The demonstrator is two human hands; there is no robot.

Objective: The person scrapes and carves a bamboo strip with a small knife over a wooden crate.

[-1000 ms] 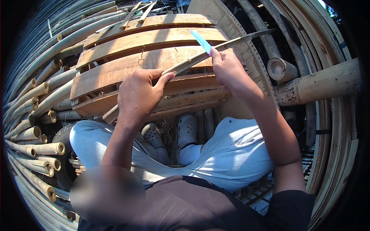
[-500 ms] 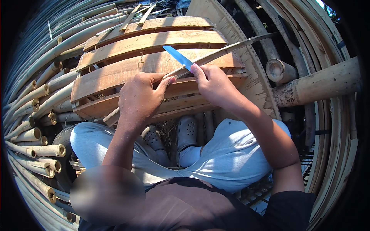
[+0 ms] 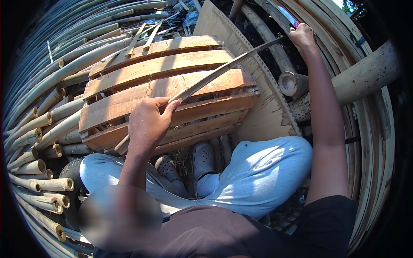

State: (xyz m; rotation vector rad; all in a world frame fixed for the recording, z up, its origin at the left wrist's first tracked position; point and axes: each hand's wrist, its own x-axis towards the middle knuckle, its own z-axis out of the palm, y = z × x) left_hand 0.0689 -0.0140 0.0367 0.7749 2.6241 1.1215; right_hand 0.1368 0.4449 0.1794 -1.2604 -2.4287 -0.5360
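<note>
My left hand (image 3: 148,119) is closed round a long split bamboo strip (image 3: 223,68), its thumb lying along the strip. The strip slants from beside my left knee up over the slatted wooden crate (image 3: 129,107) to the far right. Out at the far right, my right hand (image 3: 303,36) is closed on a knife, whose blade (image 3: 287,16) points up and away, shining pale. Fingers cover most of the knife's handle; a bit of pink shows there. The knife is close to the strip's far end; whether they touch I cannot tell.
Cut bamboo poles (image 3: 56,185) are stacked along the left. A plywood sheet (image 3: 254,86) leans right of the crate, beside a thick bamboo pole (image 3: 361,75) and long slats (image 3: 374,163). Thin offcuts (image 3: 150,36) lie on the crate's far edge. My shoes (image 3: 203,159) are below it.
My right hand has swung with the knife from the strip's middle, beside my left hand, out to the far right. My left hand keeps its hold; the view has shifted slightly.
</note>
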